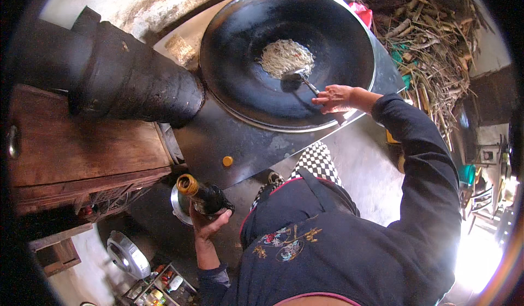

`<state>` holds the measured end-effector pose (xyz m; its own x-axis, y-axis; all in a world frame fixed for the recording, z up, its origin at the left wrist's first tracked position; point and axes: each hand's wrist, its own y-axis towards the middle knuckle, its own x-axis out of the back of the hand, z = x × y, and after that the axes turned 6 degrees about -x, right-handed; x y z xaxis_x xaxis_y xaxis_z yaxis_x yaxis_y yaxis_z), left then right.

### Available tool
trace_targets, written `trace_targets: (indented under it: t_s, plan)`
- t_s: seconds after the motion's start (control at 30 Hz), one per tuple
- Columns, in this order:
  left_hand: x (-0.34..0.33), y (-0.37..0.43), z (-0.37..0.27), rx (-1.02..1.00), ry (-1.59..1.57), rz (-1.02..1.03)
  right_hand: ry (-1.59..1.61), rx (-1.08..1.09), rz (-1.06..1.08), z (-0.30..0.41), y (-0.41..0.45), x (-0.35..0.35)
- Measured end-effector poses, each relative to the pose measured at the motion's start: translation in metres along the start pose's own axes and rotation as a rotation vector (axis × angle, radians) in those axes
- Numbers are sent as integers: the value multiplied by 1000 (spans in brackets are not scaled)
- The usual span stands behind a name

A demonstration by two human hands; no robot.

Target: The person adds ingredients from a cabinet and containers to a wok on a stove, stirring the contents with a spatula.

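My right hand [336,98] grips the handle of a metal wok spatula [291,78]. The spatula's blade touches the near edge of a heap of pale noodles [285,57] in the middle of a large black wok [241,89]. Lower left, my left hand [208,224] is wrapped around a dark bottle [208,199], held upright beside the stove. Its yellow neck is uncapped. A small yellow cap [227,161] lies on the metal stovetop [262,150] between the bottle and the wok.
A thick black stovepipe [135,68] runs left from the stovetop. Below it stands a wooden cabinet [82,142]. Dry sticks and brushwood [425,40] are piled at the right. A metal basin [127,255] and a rack of bottles [163,283] are at lower left.
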<state>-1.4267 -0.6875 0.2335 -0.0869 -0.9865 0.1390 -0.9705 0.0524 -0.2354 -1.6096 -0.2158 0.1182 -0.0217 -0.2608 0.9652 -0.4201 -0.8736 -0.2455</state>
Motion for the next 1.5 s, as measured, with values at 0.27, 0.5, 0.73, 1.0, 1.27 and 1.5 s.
trace_targets:
  t_s: [0.27, 0.5, 0.73, 1.0, 1.27, 1.5]
  plan:
    - [-66, 31, -18, -79, 97, -77, 635, -562, -785, 4, -37, 69]
    - [-132, 74, -28, -100, 400, -11, 1923, -831, -1255, 44, -86, 95]
    - [-166, 99, -43, -41, 612, -30, 1928, -645, -1268, 38, -94, 106]
    - [-169, 122, -47, -5, 729, -5, 1923, -610, -1234, 32, -97, 99]
    - [-174, 140, -59, 63, 750, 52, 1903, -678, -1226, 28, -101, 87]
    - [-178, 147, -61, 40, 793, 76, 1942, -677, -1228, 25, -104, 86]
